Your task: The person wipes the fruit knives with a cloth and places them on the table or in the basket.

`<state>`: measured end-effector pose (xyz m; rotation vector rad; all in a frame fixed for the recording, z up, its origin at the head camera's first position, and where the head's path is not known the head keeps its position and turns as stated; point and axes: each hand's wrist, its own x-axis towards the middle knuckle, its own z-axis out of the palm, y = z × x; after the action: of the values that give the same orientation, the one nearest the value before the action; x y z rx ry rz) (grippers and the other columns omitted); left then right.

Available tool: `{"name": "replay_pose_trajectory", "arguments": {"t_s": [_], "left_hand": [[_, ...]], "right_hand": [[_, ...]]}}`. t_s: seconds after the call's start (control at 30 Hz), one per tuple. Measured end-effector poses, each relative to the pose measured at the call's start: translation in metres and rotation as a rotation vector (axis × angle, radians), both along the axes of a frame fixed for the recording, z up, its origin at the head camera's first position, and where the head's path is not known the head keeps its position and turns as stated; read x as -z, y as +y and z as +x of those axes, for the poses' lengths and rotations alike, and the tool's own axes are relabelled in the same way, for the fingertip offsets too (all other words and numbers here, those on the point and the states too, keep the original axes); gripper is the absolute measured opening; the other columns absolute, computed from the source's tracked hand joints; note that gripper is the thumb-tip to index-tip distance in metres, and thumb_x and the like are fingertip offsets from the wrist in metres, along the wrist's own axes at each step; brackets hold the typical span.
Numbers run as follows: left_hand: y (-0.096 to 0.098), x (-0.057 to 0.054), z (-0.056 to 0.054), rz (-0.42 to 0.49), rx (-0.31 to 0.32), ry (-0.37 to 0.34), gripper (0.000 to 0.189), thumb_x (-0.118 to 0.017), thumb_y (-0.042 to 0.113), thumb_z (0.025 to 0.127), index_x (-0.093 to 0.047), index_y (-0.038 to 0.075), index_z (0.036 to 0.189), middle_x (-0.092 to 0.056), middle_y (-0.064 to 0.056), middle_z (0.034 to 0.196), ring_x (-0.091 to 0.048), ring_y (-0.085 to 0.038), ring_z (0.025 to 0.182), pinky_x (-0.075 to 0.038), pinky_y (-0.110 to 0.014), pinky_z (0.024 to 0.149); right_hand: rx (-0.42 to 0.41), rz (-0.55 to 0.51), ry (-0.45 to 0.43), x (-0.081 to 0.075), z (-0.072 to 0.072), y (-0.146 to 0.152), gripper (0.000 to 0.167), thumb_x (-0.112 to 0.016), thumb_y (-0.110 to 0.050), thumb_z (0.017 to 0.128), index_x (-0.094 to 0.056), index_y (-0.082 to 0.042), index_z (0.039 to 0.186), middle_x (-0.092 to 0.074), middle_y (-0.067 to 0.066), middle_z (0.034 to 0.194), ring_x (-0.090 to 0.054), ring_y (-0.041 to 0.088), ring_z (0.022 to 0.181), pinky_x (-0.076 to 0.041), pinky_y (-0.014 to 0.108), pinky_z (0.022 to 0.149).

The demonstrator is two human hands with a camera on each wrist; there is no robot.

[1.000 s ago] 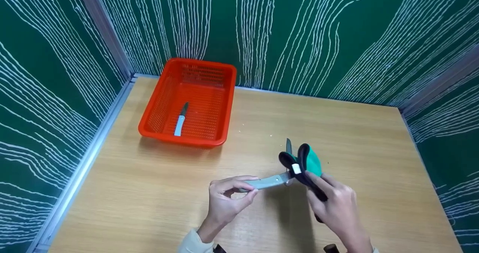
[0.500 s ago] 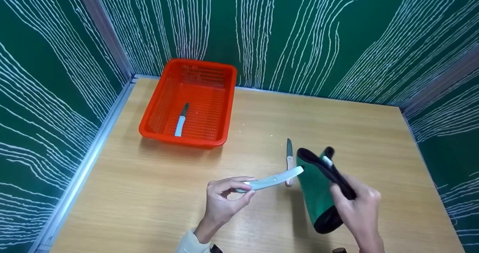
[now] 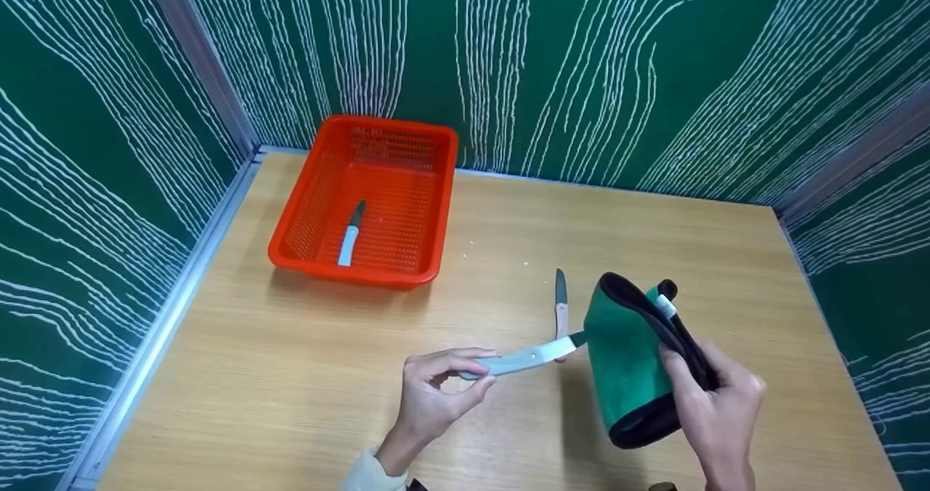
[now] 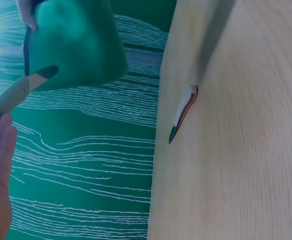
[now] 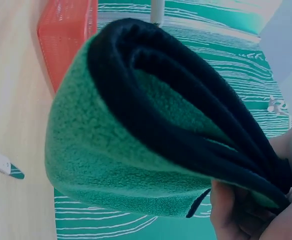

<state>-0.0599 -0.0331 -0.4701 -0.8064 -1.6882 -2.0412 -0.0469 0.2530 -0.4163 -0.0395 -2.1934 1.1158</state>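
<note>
In the head view my left hand [image 3: 436, 393] pinches the pale grey-blue handle of a knife [image 3: 512, 360] between thumb and fingers. Its short dark blade points right, toward a folded green cloth [image 3: 625, 353] with black edging. Whether blade and cloth touch, I cannot tell. My right hand [image 3: 719, 404] grips that cloth by its black-edged side, above the table; the right wrist view shows the folds of the cloth [image 5: 111, 130] bunched at the fingers. On the table behind the held knife lies a second knife [image 3: 561, 309] with a pale handle, its lower end partly covered.
A red plastic basket [image 3: 363, 273] stands at the back left of the wooden table [image 3: 290, 389]. Inside it lies another knife [image 3: 349, 240] with a light blue handle. Green walls [image 3: 429, 55] with white wavy lines enclose the table at the back and sides.
My right hand has moved right with the cloth, which was around the held knife's blade and now hangs opened out beside it. The left hand has stayed nearly in place, still pinching the handle.
</note>
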Motion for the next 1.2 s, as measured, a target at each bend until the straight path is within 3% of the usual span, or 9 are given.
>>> {"name": "replay_pose_trajectory", "arguments": {"t_s": [0.27, 0.4, 0.6, 0.77, 0.97, 1.2], "left_hand": [[0.003, 0.002, 0.001, -0.011, -0.002, 0.021, 0.020, -0.072, -0.021, 0.066, -0.068, -0.008, 0.082, -0.069, -0.023, 0.090, -0.069, -0.030, 0.082, -0.058, -0.037, 0.059], [0.004, 0.002, 0.002, -0.017, 0.002, 0.004, 0.019, -0.072, -0.020, 0.067, -0.069, -0.008, 0.083, -0.069, -0.023, 0.091, -0.069, -0.029, 0.083, -0.059, -0.036, 0.061], [0.008, 0.001, 0.002, 0.007, 0.016, 0.002, 0.019, -0.072, -0.021, 0.067, -0.068, -0.009, 0.081, -0.069, -0.024, 0.091, -0.069, -0.030, 0.084, -0.059, -0.033, 0.063], [0.010, 0.004, 0.001, 0.042, 0.032, -0.006, 0.018, -0.071, -0.021, 0.068, -0.068, -0.008, 0.081, -0.069, -0.024, 0.092, -0.069, -0.030, 0.086, -0.059, -0.035, 0.062], [0.012, 0.012, -0.001, 0.064, 0.037, 0.002, 0.021, -0.071, -0.022, 0.067, -0.069, -0.007, 0.082, -0.069, -0.023, 0.093, -0.069, -0.031, 0.086, -0.059, -0.038, 0.062], [0.011, 0.003, 0.004, 0.080, 0.033, -0.060, 0.018, -0.071, -0.020, 0.069, -0.069, -0.010, 0.083, -0.068, -0.025, 0.092, -0.069, -0.031, 0.087, -0.056, -0.043, 0.071]], "right_hand": [[-0.122, -0.067, 0.112, -0.007, 0.001, -0.014, 0.014, -0.067, 0.016, 0.071, -0.071, 0.003, 0.074, -0.058, 0.002, 0.059, -0.046, 0.003, 0.047, -0.030, 0.017, 0.041], [-0.215, -0.040, 0.150, -0.015, 0.001, -0.028, 0.017, -0.065, 0.019, 0.068, -0.070, 0.005, 0.074, -0.058, 0.002, 0.058, -0.046, 0.002, 0.047, -0.030, 0.015, 0.039], [-0.421, 0.083, 0.218, -0.017, -0.001, -0.043, 0.023, -0.064, 0.018, 0.066, -0.072, 0.005, 0.083, -0.060, 0.002, 0.060, -0.043, 0.001, 0.044, -0.030, 0.011, 0.037], [-0.564, 0.237, 0.232, -0.003, -0.005, -0.049, 0.034, -0.064, 0.012, 0.064, -0.071, 0.005, 0.097, -0.063, 0.000, 0.069, -0.048, 0.001, 0.050, -0.038, 0.010, 0.042], [-0.602, 0.356, 0.175, 0.013, -0.005, -0.052, 0.040, -0.064, 0.009, 0.065, -0.070, 0.002, 0.104, -0.054, -0.006, 0.072, -0.043, -0.001, 0.055, -0.035, 0.006, 0.041], [-0.501, 0.487, 0.118, 0.014, -0.001, -0.052, 0.036, -0.067, 0.001, 0.066, -0.073, -0.006, 0.101, -0.046, -0.009, 0.070, -0.033, -0.001, 0.051, -0.026, 0.007, 0.041]]}}
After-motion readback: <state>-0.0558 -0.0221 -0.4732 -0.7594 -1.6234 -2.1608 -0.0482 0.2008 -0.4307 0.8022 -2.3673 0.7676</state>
